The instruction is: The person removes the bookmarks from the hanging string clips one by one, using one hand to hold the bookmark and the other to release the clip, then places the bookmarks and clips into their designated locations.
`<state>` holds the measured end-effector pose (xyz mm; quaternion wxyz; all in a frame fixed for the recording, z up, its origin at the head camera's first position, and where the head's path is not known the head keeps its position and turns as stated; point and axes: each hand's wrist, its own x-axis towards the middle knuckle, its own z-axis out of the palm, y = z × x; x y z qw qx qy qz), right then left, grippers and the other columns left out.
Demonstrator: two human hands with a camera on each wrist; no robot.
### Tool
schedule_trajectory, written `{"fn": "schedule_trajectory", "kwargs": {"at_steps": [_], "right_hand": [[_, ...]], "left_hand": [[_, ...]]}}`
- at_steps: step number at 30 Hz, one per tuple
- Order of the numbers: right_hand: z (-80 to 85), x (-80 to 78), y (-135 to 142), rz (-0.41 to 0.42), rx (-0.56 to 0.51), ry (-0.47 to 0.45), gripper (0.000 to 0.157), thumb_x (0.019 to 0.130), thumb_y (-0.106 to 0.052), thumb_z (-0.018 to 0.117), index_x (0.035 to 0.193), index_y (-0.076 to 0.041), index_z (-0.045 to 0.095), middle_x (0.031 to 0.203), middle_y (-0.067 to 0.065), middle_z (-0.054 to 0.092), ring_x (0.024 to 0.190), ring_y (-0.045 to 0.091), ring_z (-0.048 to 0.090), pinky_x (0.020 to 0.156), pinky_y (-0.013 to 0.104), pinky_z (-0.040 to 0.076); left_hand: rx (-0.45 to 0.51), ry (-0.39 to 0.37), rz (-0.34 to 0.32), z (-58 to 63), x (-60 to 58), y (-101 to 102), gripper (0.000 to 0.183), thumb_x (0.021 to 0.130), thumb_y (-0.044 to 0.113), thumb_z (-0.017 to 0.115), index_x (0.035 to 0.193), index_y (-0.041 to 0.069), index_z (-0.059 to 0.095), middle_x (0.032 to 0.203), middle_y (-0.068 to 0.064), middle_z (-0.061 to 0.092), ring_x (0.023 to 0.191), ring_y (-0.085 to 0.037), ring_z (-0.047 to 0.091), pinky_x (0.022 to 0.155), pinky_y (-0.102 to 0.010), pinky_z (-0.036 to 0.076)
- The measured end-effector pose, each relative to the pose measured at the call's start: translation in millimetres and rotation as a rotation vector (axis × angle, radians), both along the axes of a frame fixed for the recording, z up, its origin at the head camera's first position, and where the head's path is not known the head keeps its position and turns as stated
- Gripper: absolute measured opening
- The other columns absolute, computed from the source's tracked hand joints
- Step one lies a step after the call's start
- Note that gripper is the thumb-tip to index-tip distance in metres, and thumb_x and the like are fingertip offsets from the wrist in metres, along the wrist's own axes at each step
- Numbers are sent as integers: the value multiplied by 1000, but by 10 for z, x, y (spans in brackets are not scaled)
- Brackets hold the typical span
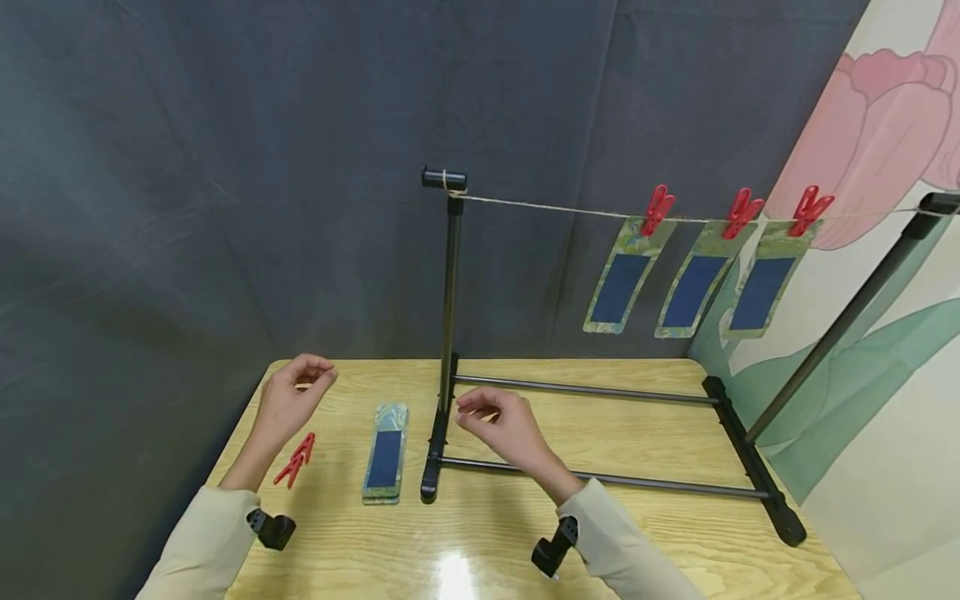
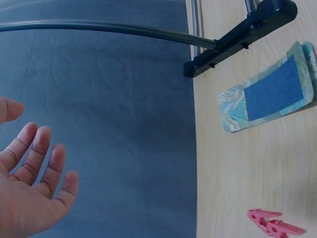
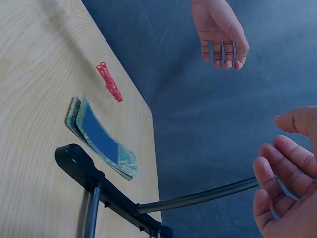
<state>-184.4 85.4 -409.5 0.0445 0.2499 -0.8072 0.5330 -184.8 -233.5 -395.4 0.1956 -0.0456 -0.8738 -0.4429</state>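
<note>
My left hand (image 1: 291,398) hovers over the table's left side, fingers loosely bent and holding nothing. Just below it in the head view lie two red clothespins (image 1: 297,460), close together. My right hand (image 1: 512,427) hangs in the air by the rack's left post, also holding nothing, its fingers gently curved with a gap to the thumb in the right wrist view. Between the hands, a small stack of marbled green-blue cards (image 1: 385,458) with dark blue centres lies on the tabletop; in the left wrist view its cards (image 2: 273,91) sit slightly offset.
A black rack (image 1: 450,292) stands on the wooden table (image 1: 337,542), a string (image 1: 540,205) stretched between its posts. Three similar cards (image 1: 621,279) hang from the string's right half, each held by a red clothespin (image 1: 658,208). Dark cloth (image 1: 300,167) covers the back.
</note>
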Motion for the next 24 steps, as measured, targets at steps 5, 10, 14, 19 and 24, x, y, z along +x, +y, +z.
{"fn": "schedule_trajectory", "kwargs": {"at_steps": [5,10,14,19,24], "right_hand": [[54,9,47,-21,-4,-7,11,88,-14,72,99,-12,72,91,-4,70,81,13,65,72,32,53],[150,44,88,-17,-4,-10,13,89,-13,71,101,-9,71,92,-1,70,82,16,66,71,33,53],[140,20,130,-27,3,-8,13,89,-14,72,101,-12,72,91,-4,70,81,13,65,69,36,54],[197,42,168,-31,-13,12,13,89,-13,72,101,-11,72,91,-2,70,81,15,66,67,40,53],[234,43,203,-47,-35,15,14,88,-13,73,102,-11,72,89,-2,71,81,17,66,67,36,53]], "left_hand": [[-8,15,-20,89,-10,65,21,97,24,62,103,5,66,93,-8,64,86,-20,58,73,-25,48],[-17,47,-51,174,-39,118,18,97,22,63,102,5,66,91,-7,65,84,-19,59,72,-25,48],[-32,70,-71,245,-44,155,16,96,20,63,101,5,67,91,-8,64,84,-19,58,72,-25,48],[-36,72,-90,327,-42,197,16,96,20,64,102,5,67,92,-7,64,85,-19,58,73,-27,48],[-38,66,-104,392,-40,236,16,96,20,63,102,6,66,92,-7,65,86,-19,59,74,-29,48]]}}
